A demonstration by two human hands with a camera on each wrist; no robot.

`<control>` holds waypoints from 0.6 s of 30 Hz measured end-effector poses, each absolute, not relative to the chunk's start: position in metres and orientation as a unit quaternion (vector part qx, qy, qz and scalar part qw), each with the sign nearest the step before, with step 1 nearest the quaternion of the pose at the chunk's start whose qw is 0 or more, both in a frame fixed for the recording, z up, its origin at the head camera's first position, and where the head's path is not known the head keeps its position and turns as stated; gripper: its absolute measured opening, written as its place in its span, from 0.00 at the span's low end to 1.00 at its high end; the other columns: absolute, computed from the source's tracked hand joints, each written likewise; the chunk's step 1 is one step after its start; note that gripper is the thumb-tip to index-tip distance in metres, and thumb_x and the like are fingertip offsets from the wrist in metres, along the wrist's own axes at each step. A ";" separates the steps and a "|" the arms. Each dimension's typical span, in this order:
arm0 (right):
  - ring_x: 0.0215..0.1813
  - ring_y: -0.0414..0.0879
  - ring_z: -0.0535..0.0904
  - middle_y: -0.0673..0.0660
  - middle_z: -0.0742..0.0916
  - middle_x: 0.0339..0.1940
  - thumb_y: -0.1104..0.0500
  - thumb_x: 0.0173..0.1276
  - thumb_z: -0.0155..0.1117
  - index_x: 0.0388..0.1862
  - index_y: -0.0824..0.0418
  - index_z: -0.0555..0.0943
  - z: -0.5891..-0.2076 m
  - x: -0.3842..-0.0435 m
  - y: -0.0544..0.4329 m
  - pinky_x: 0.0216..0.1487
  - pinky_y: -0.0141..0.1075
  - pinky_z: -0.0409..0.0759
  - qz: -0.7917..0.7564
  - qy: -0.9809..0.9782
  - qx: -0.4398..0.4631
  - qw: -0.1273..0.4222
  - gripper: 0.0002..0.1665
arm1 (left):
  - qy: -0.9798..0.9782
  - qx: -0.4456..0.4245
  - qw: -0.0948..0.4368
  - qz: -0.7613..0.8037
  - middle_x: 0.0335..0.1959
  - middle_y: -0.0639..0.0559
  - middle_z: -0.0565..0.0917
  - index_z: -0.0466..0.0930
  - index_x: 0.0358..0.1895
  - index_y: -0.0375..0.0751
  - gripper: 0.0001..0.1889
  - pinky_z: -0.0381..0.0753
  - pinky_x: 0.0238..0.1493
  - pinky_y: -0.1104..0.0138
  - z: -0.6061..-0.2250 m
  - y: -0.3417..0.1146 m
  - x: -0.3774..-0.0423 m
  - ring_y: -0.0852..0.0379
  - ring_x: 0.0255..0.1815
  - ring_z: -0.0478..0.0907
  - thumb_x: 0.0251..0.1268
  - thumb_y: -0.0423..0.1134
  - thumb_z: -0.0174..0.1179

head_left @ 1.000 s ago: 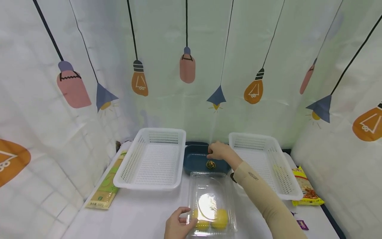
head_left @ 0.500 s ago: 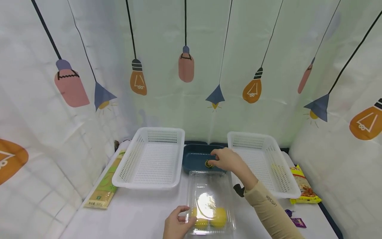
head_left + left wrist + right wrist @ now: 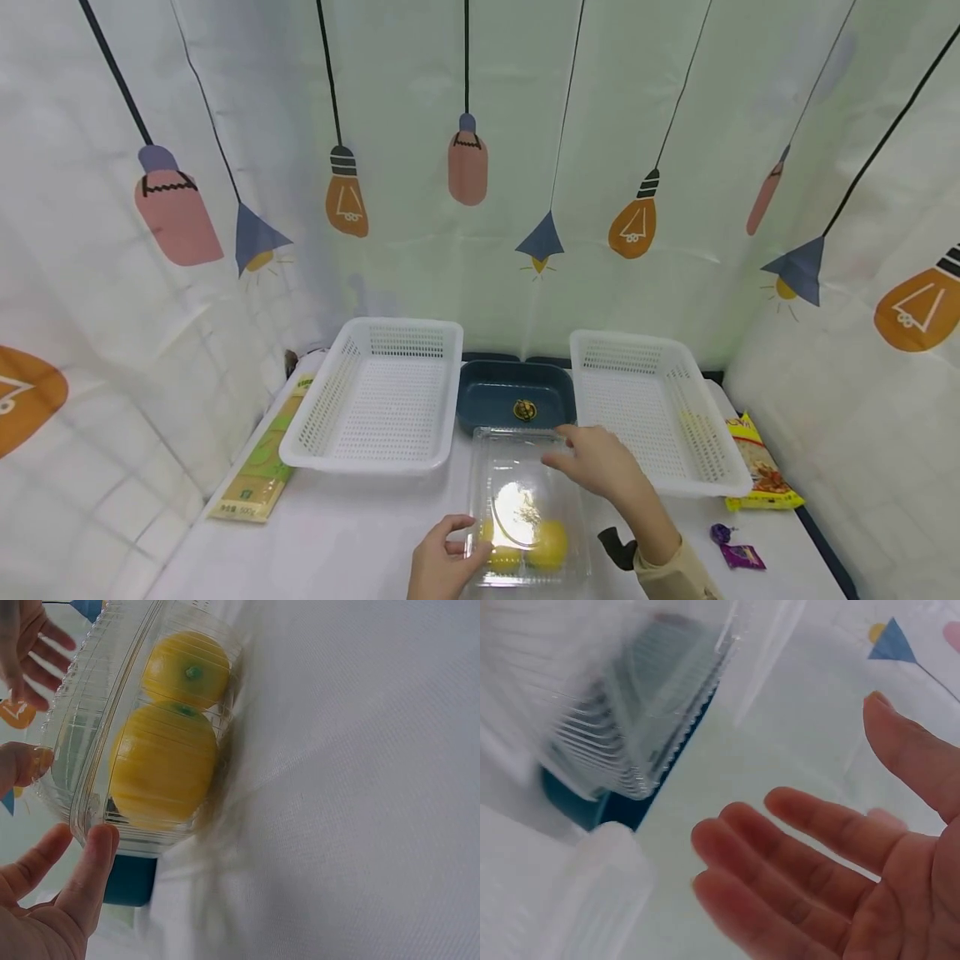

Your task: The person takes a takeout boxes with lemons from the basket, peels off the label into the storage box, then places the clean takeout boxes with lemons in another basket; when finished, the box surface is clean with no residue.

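A lidded clear plastic box point(image 3: 517, 475) stands lengthwise at the front middle of the table. Inside are two yellow round fruits point(image 3: 163, 765) with green stem ends. My left hand point(image 3: 442, 557) holds the box's near left side, thumb point(image 3: 37, 761) on the lid and fingertips point(image 3: 101, 840) at the rim. Over the box's far right part is my right hand point(image 3: 600, 467), its fingers spread and nothing in them; the right wrist view shows its palm point(image 3: 907, 900) apart from the box. Beyond the box, a dark teal dish point(image 3: 483, 404) holds a small gold-and-dark round item point(image 3: 525, 409).
White perforated baskets flank the dish, one left point(image 3: 375, 417) and one right point(image 3: 637, 408). A green-gold packet point(image 3: 262, 458) lies far left, a yellow snack bag point(image 3: 763, 467) far right. Two small purple wrapped pieces point(image 3: 742, 557) lie front right. A patterned curtain point(image 3: 420, 275) hangs behind.
My right hand has drawn back from above the teal dish toward me, over the box's far right corner. The gold item stays in the dish. My left hand keeps its place.
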State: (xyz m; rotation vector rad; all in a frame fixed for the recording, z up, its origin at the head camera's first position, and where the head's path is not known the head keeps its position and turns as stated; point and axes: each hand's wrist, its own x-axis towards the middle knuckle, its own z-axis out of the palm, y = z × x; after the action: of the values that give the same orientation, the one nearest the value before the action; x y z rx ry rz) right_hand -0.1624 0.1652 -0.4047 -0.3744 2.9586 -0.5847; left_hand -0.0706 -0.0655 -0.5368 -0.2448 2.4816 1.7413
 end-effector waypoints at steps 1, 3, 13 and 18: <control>0.48 0.55 0.87 0.61 0.90 0.50 0.41 0.63 0.68 0.60 0.62 0.80 -0.408 -0.159 0.167 0.48 0.51 0.85 -0.195 0.973 -0.116 0.050 0.34 | 0.815 -0.080 0.051 0.572 0.49 0.41 0.86 0.81 0.52 0.40 0.25 0.82 0.29 0.68 -0.537 -0.066 -0.071 0.58 0.33 0.84 0.52 0.48 0.71; 0.54 0.58 0.86 0.62 0.89 0.52 0.40 0.62 0.68 0.62 0.63 0.80 -0.415 -0.153 0.172 0.53 0.54 0.84 -0.195 0.974 -0.101 0.051 0.37 | 0.814 -0.078 0.055 0.573 0.49 0.41 0.87 0.81 0.52 0.39 0.25 0.83 0.30 0.67 -0.536 -0.067 -0.071 0.58 0.33 0.84 0.52 0.48 0.71; 0.54 0.61 0.85 0.69 0.85 0.58 0.37 0.61 0.69 0.65 0.70 0.74 -0.440 -0.130 0.183 0.53 0.56 0.83 -0.241 0.969 -0.037 0.045 0.46 | 0.809 -0.074 0.065 0.580 0.44 0.41 0.88 0.81 0.53 0.38 0.27 0.84 0.30 0.66 -0.537 -0.068 -0.071 0.57 0.33 0.86 0.52 0.49 0.72; 0.46 0.55 0.87 0.66 0.87 0.52 0.38 0.59 0.71 0.63 0.69 0.75 -0.446 -0.125 0.184 0.45 0.51 0.86 -0.260 0.964 -0.024 0.048 0.45 | 0.814 -0.075 0.054 0.574 0.51 0.38 0.86 0.81 0.52 0.40 0.26 0.83 0.30 0.68 -0.538 -0.066 -0.072 0.58 0.34 0.85 0.51 0.48 0.72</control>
State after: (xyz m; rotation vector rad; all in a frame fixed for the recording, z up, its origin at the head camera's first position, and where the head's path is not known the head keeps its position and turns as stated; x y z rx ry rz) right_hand -0.1249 0.1839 -0.4455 -0.0729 2.9387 -0.7935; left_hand -0.0718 -0.0663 -0.5379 -0.2285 2.4725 1.7431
